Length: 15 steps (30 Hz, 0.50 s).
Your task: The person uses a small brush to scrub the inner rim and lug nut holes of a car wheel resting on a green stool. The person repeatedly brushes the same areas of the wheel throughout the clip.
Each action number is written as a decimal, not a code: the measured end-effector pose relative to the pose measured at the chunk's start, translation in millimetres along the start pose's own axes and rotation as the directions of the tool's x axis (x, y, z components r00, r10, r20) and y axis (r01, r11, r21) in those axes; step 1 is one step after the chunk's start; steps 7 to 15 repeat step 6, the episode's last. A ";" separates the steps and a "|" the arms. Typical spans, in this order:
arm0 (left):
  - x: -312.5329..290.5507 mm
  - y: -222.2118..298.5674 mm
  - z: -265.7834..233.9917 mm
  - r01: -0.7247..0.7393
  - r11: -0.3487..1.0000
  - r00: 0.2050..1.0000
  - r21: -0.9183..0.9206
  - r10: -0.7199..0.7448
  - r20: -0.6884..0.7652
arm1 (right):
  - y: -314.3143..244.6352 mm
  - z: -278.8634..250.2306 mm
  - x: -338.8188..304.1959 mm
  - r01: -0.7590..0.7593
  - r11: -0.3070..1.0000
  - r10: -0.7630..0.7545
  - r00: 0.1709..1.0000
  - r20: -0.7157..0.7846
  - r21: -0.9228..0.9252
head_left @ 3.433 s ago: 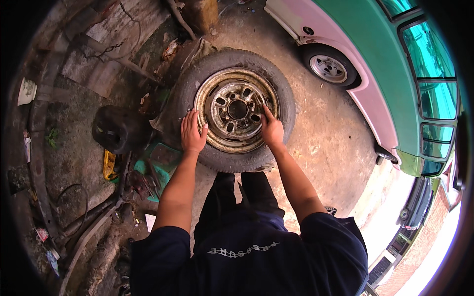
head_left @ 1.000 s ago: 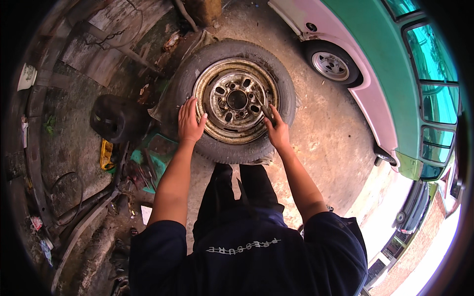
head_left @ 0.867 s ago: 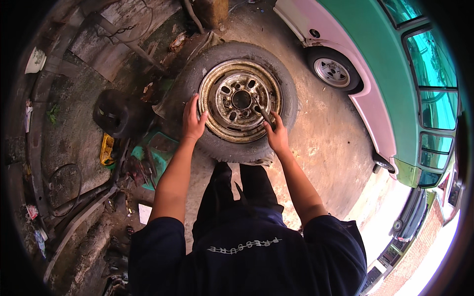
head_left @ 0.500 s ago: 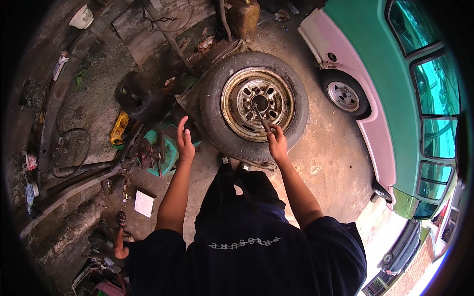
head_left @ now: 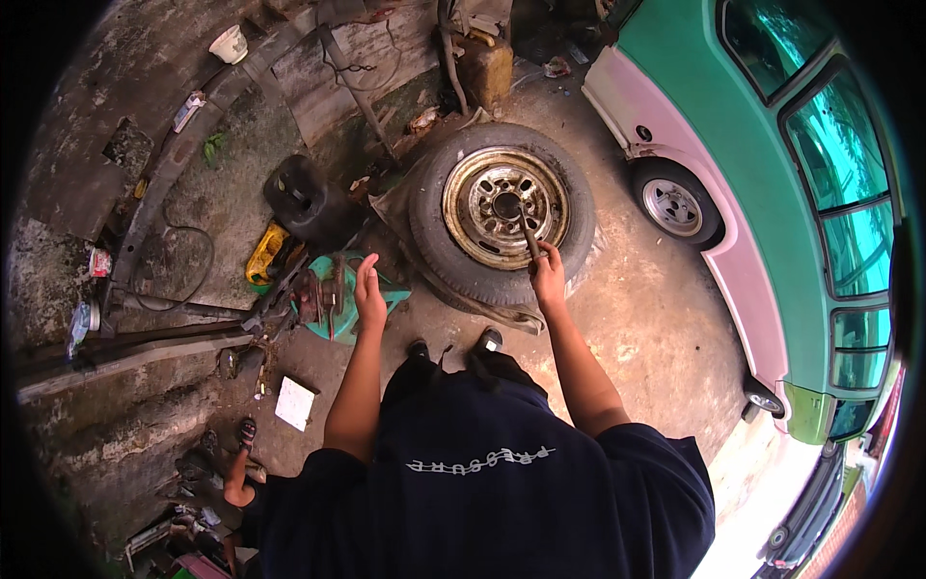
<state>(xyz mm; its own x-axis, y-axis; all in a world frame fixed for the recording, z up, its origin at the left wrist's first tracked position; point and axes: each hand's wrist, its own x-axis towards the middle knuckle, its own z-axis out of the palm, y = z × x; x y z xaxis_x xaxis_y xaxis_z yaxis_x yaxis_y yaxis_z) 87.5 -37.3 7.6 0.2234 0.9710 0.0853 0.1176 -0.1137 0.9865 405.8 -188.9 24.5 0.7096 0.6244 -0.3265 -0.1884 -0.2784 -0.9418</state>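
A wheel point(head_left: 432, 207) with a worn tyre and a rusty, dirty rim point(head_left: 463, 183) lies flat in front of me on brown sheeting. My right hand point(head_left: 548, 279) is closed on a dark rod-shaped tool point(head_left: 530, 240). The tool points away from me, its far end over the rim beside the centre hole; whether it touches the metal I cannot tell. My left hand point(head_left: 369, 296) is raised, empty, fingers stretched out, left of the tyre. Below and left of that hand stands a green stool point(head_left: 340, 318) with tools or metal pieces on top.
To the right stands a green and pink vehicle point(head_left: 719, 183). Left of the wheel are a black jerrycan point(head_left: 307, 198) and a yellow object point(head_left: 265, 253). A yellowish container point(head_left: 485, 72) stands beyond the tyre. Another person's arm point(head_left: 236, 473) shows at lower left, near a white square point(head_left: 294, 403).
The view has shifted, and my feet now show below the wheel. The tool has swung from pointing up-left to nearly straight ahead in my right hand. My left hand stays raised and empty.
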 end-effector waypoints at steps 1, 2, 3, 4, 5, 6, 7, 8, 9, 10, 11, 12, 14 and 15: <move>5.7 3.5 -4.1 -0.019 1.000 1.000 -0.018 0.020 0.012 | -0.2 0.9 -5.0 -0.060 0.995 0.061 0.998 -0.004 0.085; 12.2 6.3 -8.7 -0.039 0.999 0.999 -0.035 0.040 0.023 | -0.3 1.9 -9.7 -0.079 0.987 0.078 0.997 0.014 0.138; 16.7 8.1 -14.5 -0.037 0.998 0.998 -0.046 0.039 0.039 | 1.0 5.7 -14.5 -0.114 0.983 0.116 0.993 -0.003 0.142; 21.3 8.8 -22.0 -0.035 0.998 0.998 -0.055 0.038 0.057 | 3.3 10.1 -19.4 -0.135 0.979 0.138 0.990 -0.009 0.152; 28.1 8.8 -30.0 -0.052 0.996 0.996 -0.072 0.057 0.074 | 4.9 16.3 -22.3 -0.144 0.975 0.148 0.989 -0.010 0.168; 33.4 7.7 -38.4 -0.027 0.992 0.996 -0.127 0.038 0.082 | 7.8 24.1 -26.1 -0.178 0.973 0.184 0.983 -0.021 0.149; 33.4 7.7 -38.4 -0.027 0.992 0.996 -0.127 0.038 0.082 | 7.8 24.1 -26.1 -0.178 0.973 0.184 0.983 -0.021 0.149; 33.4 7.7 -38.4 -0.027 0.992 0.996 -0.127 0.038 0.082 | 7.8 24.1 -26.1 -0.178 0.973 0.184 0.983 -0.021 0.149; 33.4 7.7 -38.4 -0.027 0.992 0.996 -0.127 0.038 0.082 | 7.8 24.1 -26.1 -0.178 0.973 0.184 0.983 -0.021 0.149; 33.4 7.7 -38.4 -0.027 0.992 0.996 -0.127 0.038 0.082 | 7.8 24.1 -26.1 -0.178 0.973 0.184 0.983 -0.021 0.149; 33.4 7.7 -38.4 -0.027 0.992 0.996 -0.127 0.038 0.082 | 7.8 24.1 -26.1 -0.178 0.973 0.184 0.983 -0.021 0.149; 33.4 7.7 -38.4 -0.027 0.992 0.996 -0.127 0.038 0.082 | 7.8 24.1 -26.1 -0.178 0.973 0.184 0.983 -0.021 0.149; 33.4 7.7 -38.4 -0.027 0.992 0.996 -0.127 0.038 0.082 | 7.8 24.1 -26.1 -0.178 0.973 0.184 0.983 -0.021 0.149; 33.4 7.7 -38.4 -0.027 0.992 0.996 -0.127 0.038 0.082 | 7.8 24.1 -26.1 -0.178 0.973 0.184 0.983 -0.021 0.149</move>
